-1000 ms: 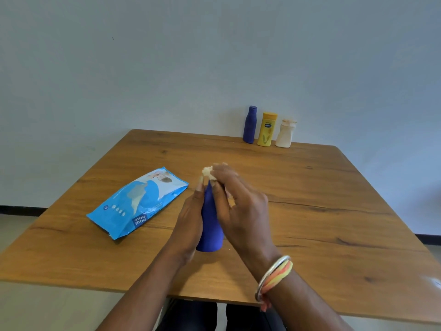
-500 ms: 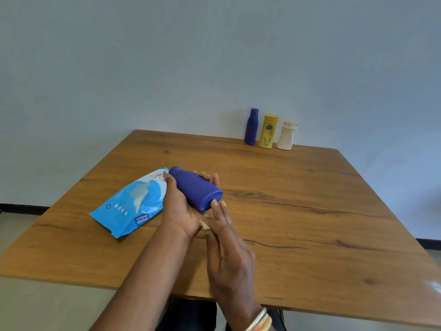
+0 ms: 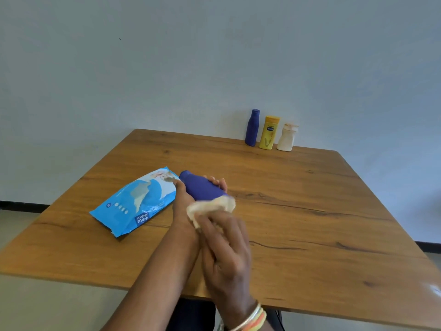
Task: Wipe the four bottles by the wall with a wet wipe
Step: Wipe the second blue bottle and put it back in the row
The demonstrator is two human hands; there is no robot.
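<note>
Blue "mee mee" wipes pack [image 3: 134,201]

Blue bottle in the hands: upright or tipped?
Tipped. The held blue bottle lies nearly flat in the left hand, cap toward the wipes pack, base facing the right hand, which holds the wet wipe to it.

forearms reach forward side by side, the left hand [image 3: 183,203] curled round the blue bottle [image 3: 202,188], the right hand [image 3: 225,249] just behind holding the wipe [image 3: 211,206] at its fingertips.
</note>
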